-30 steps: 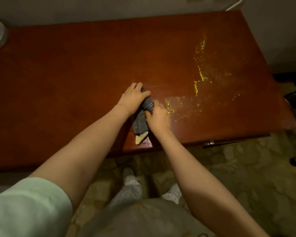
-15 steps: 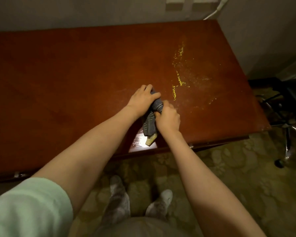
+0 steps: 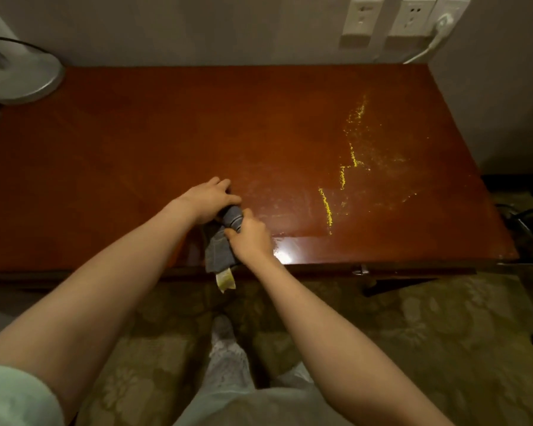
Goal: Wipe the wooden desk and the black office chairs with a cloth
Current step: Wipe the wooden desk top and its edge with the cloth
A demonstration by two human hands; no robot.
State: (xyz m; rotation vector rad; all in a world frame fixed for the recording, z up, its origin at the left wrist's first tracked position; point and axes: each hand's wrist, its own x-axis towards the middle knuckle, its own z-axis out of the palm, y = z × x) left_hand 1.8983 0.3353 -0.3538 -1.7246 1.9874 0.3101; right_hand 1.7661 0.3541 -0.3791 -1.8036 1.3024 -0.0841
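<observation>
A reddish wooden desk point(image 3: 136, 155) fills the middle of the head view. Near its front edge both my hands hold a rolled grey cloth point(image 3: 217, 250) with a pale tag hanging off its lower end. My left hand point(image 3: 210, 198) grips the cloth's upper end. My right hand point(image 3: 250, 238) grips it just below, fingers curled round the roll. Yellowish dust streaks point(image 3: 351, 155) lie on the desk to the right of my hands. Part of a black office chair point(image 3: 523, 210) shows at the right edge.
A white fan base point(image 3: 22, 78) stands on the desk's back left corner. Wall sockets with a white plug and cable point(image 3: 431, 35) sit above the back right corner. Patterned carpet point(image 3: 413, 318) lies below the desk edge, with my legs near the bottom centre.
My hands stay clasped on the cloth in much the same pose. The view has tilted up and pulled back, so the wall sockets and fan base now show.
</observation>
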